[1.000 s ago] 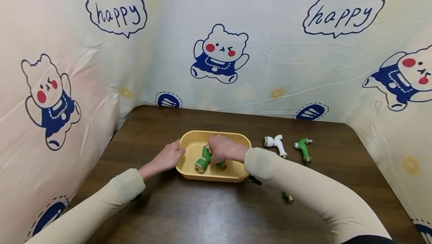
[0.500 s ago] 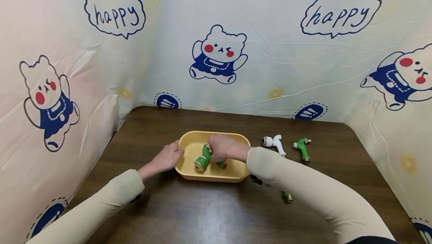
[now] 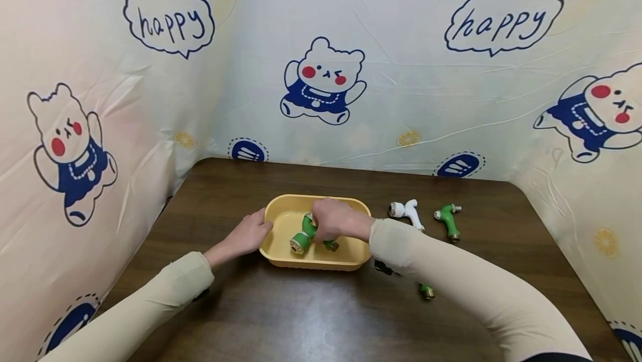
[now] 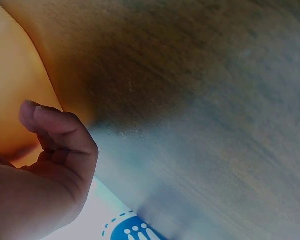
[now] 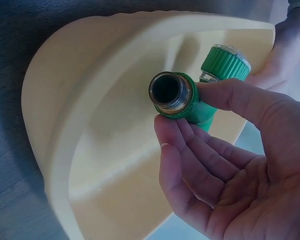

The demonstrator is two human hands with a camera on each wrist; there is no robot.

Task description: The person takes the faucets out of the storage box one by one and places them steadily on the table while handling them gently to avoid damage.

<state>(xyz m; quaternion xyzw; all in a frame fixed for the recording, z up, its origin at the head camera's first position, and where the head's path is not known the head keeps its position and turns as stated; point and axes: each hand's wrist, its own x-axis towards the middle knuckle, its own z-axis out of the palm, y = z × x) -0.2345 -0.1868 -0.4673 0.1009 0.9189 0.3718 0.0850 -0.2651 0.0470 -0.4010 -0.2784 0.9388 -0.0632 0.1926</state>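
A yellow plastic basin (image 3: 316,264) stands on the dark wooden table. My left hand (image 3: 251,232) grips its left end, with the thumb over the rim; curled fingers of that hand (image 4: 60,155) show beside the basin wall in the left wrist view. Inside the basin my right hand (image 3: 333,220) holds a green tap (image 3: 303,236). In the right wrist view the thumb and fingertips pinch the tap (image 5: 205,112) just behind its threaded brass end, which faces the camera. A ribbed green cap sits at the tap's other side. In the head view the hand hides the tap's middle.
Right of the basin lie a white tap (image 3: 408,214) and another green tap (image 3: 448,221). A green piece with a brass end (image 3: 427,292) shows partly from under my right sleeve. Printed fabric (image 3: 401,100) hangs around the table's back and sides.
My right hand has shifted very slightly to the right inside the basin, together with the green tap. My left hand keeps its grip on the rim.
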